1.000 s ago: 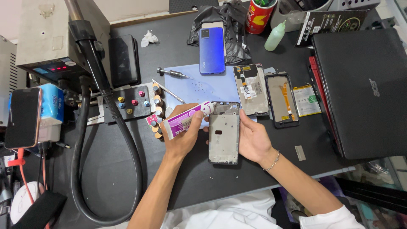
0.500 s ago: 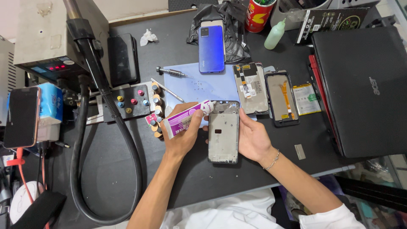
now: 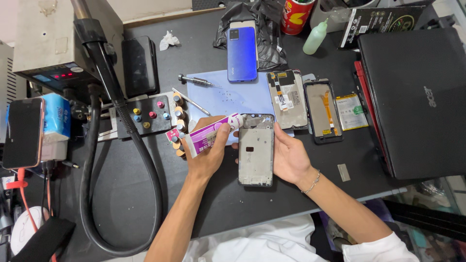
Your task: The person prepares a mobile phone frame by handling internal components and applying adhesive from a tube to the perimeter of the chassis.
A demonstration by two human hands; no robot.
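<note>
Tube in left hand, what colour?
The tube is purple and white, held in the left hand; head view.

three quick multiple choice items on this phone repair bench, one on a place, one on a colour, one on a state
1. Where is the grey bare phone frame?
A on the closed black laptop
B on the black bench between both hands
C in the black bag

2. What colour is the phone back cover at the top?
A blue
B red
C white

3. What does the left hand do?
A rests empty
B grips a screwdriver
C holds a purple and white glue tube

B, the right hand steadies the frame; A, it is plainly blue; C, fingers wrap the tube.
</note>
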